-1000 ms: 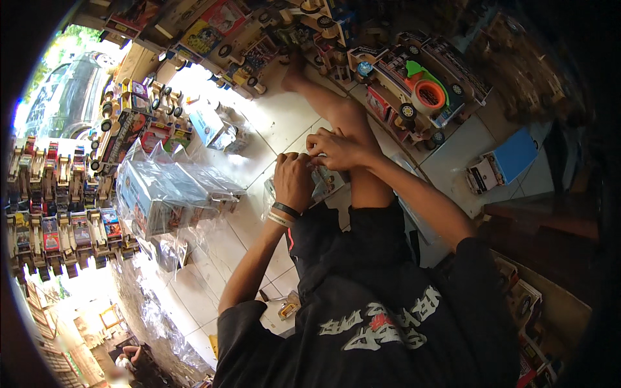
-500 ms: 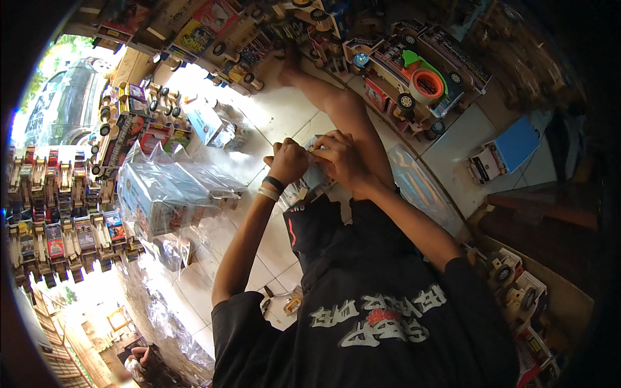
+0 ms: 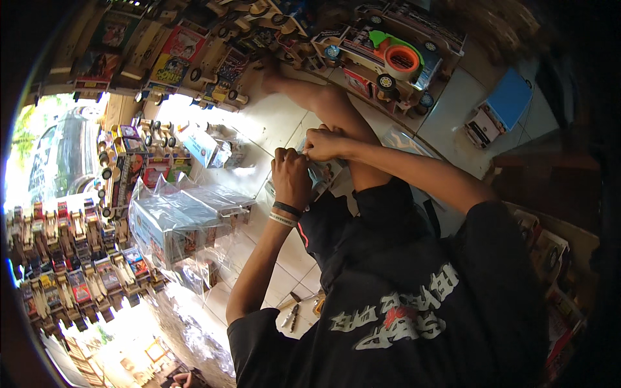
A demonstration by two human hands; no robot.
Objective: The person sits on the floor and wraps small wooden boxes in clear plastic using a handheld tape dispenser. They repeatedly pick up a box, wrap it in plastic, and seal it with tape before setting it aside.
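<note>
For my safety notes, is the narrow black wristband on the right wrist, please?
No, the wristband encircles the left wrist, beside a pale band.

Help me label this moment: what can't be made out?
All in the head view:
What the left hand and right hand pinch, if anything: hidden by their fingers.
The item beneath: partly covered by the hands.
Another person: cut off by the lower edge.
Shapes at upper right: dark, blurred.
</note>
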